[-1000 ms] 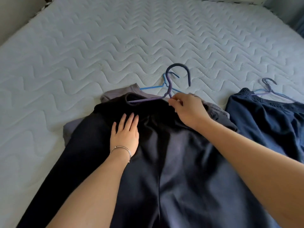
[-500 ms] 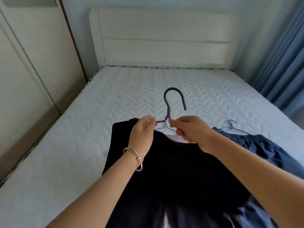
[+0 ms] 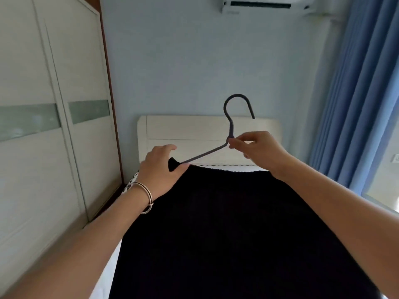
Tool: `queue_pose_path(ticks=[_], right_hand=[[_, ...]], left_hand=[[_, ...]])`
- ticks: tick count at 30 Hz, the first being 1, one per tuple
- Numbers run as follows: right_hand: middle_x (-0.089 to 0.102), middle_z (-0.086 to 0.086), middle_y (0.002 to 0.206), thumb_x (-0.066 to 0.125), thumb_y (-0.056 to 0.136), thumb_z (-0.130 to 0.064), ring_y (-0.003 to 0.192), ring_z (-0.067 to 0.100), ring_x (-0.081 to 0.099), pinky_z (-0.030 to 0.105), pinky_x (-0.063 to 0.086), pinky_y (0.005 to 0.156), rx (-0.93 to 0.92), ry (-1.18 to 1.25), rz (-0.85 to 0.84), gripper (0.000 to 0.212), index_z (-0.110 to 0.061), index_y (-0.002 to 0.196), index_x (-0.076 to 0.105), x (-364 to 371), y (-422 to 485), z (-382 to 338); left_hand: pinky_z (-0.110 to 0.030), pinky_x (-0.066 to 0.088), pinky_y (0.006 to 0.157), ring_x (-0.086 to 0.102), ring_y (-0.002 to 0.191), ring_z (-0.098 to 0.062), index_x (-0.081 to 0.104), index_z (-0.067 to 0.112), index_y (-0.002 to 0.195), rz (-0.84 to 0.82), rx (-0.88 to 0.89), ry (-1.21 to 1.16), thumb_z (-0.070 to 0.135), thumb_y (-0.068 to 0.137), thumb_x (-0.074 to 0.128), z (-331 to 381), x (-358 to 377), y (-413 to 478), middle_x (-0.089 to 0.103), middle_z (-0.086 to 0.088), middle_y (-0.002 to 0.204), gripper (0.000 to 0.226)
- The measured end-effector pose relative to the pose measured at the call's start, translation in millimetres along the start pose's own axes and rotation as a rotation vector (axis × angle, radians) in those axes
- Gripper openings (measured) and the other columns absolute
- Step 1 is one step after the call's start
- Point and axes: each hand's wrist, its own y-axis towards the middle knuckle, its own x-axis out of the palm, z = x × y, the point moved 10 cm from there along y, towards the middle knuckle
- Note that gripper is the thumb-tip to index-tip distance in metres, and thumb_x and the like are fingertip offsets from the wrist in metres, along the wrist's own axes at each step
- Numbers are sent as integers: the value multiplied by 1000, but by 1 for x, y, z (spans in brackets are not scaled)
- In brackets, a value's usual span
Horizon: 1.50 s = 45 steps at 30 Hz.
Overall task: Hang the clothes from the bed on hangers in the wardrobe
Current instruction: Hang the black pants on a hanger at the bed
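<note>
A dark garment (image 3: pixel 226 229) hangs in front of me from a grey-purple hanger (image 3: pixel 232 124), lifted up in the air. My right hand (image 3: pixel 257 147) pinches the hanger at the base of its hook. My left hand (image 3: pixel 160 167), with bracelets at the wrist, grips the garment's top left corner where the hanger's arm enters it. The hook points up, free of any rail. The garment hides most of the bed below.
Closed white wardrobe doors (image 3: pixel 43 126) with a frosted band stand on the left. The cream headboard (image 3: pixel 194 130) is straight ahead against a pale blue wall. Blue curtains (image 3: pixel 362 93) hang on the right, and an air conditioner (image 3: pixel 265 5) sits high up.
Both hands have raised the hanger with the dark garment off the bed. My left hand moved from lying flat on the cloth to gripping its top corner. The view tilted up.
</note>
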Motion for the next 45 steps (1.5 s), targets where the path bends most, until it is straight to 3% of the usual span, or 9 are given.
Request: queue_pose_path(ticks=[5, 12, 17, 23, 27, 30, 35, 40, 45], right_hand=[[56, -8, 59, 55, 87, -43, 55, 4, 50, 23, 37, 57, -128, -101, 51, 27, -31, 65, 64, -51, -21, -53], [53, -8, 60, 57, 89, -28, 36, -6, 44, 4, 33, 40, -212, -82, -19, 19, -28, 73, 66, -99, -49, -89], [50, -9, 58, 56, 89, -32, 48, 5, 40, 14, 32, 49, -242, -125, -22, 17, -24, 80, 68, -121, -68, -97], [45, -5, 59, 53, 90, -30, 51, 10, 35, 22, 28, 48, -216, -123, -71, 17, -19, 86, 66, -133, -77, -95], [46, -4, 61, 54, 91, -27, 51, 10, 33, 21, 26, 46, -196, -67, 0, 17, -22, 79, 65, -143, -75, -97], [49, -4, 60, 57, 89, -25, 49, 9, 34, 15, 27, 40, -219, 17, 36, 17, -24, 74, 64, -143, -74, -108], [52, -4, 61, 59, 89, -23, 49, 8, 37, 8, 30, 36, -316, 77, 82, 16, -23, 75, 66, -149, -74, -139], [60, -4, 66, 56, 90, -27, 47, 5, 44, 17, 38, 47, -388, 77, -31, 19, -16, 87, 71, -157, -80, -169], [67, -4, 78, 48, 93, -40, 54, 5, 55, 19, 45, 56, -331, -253, -80, 28, -20, 103, 65, -175, -81, -179]], left_hand=[[-23, 32, 64, 42, 65, -13, 54, 13, 77, -424, -71, -115, 76, 62, 16, 26, -23, -9, 43, 2, 67, 75], [-20, 52, 74, 67, 80, -13, 69, 17, 93, -586, -95, -488, 65, 66, 51, 70, -41, -19, 71, -1, 89, 57], [-23, 57, 80, 70, 90, -17, 74, 12, 93, -779, -112, -646, 44, 76, 57, 91, -53, -30, 73, -6, 100, 40], [-26, 60, 68, 71, 76, -17, 73, 16, 86, -405, 1, -776, 24, 61, 73, 113, -91, -19, 73, -6, 85, 26], [-32, 53, 86, 64, 87, -21, 71, 20, 96, -330, 105, -564, 57, 58, 65, 133, -107, -28, 70, -14, 98, 54], [-30, 47, 73, 53, 74, -22, 67, 11, 100, -302, 125, -200, 73, 66, 41, 145, -108, -30, 58, -22, 83, 75], [-23, 44, 67, 56, 66, -12, 58, 16, 91, -52, 337, 65, 41, 92, 43, 216, -116, -17, 65, 1, 81, 30], [2, 34, 55, 43, 53, 1, 65, 12, 90, 176, 518, 24, 33, 94, 43, 271, -148, -10, 48, 12, 58, 30], [-5, 35, 57, 44, 52, -2, 67, 8, 89, 271, 531, -6, 31, 94, 46, 280, -168, 5, 49, 7, 57, 31]])
